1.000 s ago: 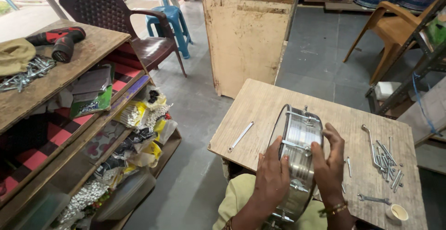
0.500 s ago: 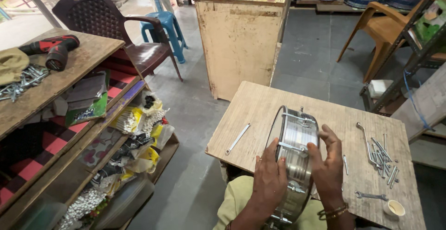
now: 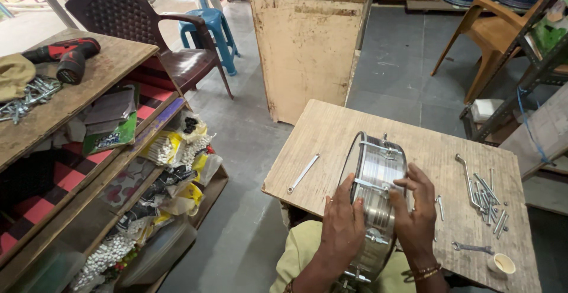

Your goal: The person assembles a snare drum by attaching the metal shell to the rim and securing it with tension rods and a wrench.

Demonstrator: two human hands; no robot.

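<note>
- Head view: a metal drum shell (image 3: 374, 204) stands on edge at the near rim of the wooden tabletop (image 3: 355, 133).
- The left hand (image 3: 342, 222) and the right hand (image 3: 414, 213) press its sides, fingers clamped on the shell.
- A small cream cup (image 3: 501, 264) sits at the tabletop's right corner; its contents cannot be told.
- Loose bolts (image 3: 488, 201) lie just beyond the cup, and a flat wrench (image 3: 303, 173) lies to the left.

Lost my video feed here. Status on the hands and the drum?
Left hand and right hand both gripping the metal drum shell, stood on edge on the wooden table. Spanner left, loose bolts right; nothing in the way.
</note>
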